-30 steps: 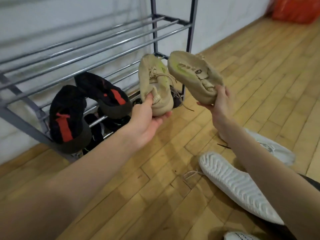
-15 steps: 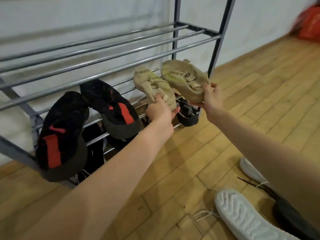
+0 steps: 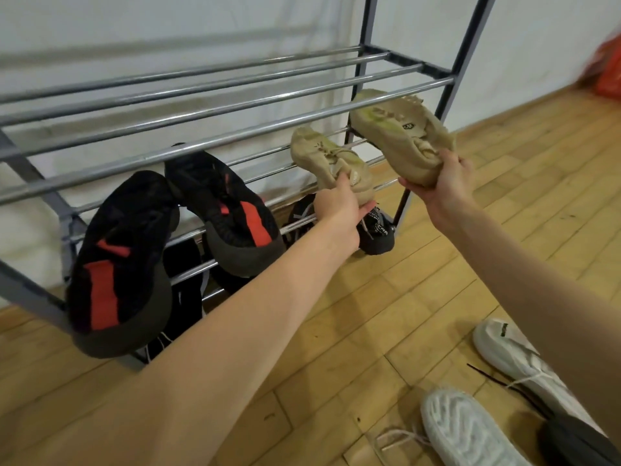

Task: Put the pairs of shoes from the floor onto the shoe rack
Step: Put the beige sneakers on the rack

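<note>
Head view shows the left hand at frame centre, its fingers closed around the heel end of a beige shoe; that shoe's long axis runs from lower right to upper left, toe toward the wall, upper and laces facing the camera, and its toe lies over the bars of the middle shelf of the shoe rack. Right of it, the right hand pinches the heel of a second beige shoe, held higher, with its long axis likewise slanting up and left, the toe reaching the front bar of the upper shelf; whether it touches that bar cannot be told. A yellow-green patch and a small dark label show on the side turned to the camera. On the middle shelf at left sit two black shoes with red stripes, heels hanging over the front bar toward the camera, toes pointing at the wall. Beneath them, dark shoes on the lowest level are mostly hidden by the upper pair and the left forearm. At lower right of the frame, white shoes lie on the wooden floor, one sole-up and cut off by the bottom edge, the other partly covered by the right arm. A blurred red object is cut by the right edge.
</note>
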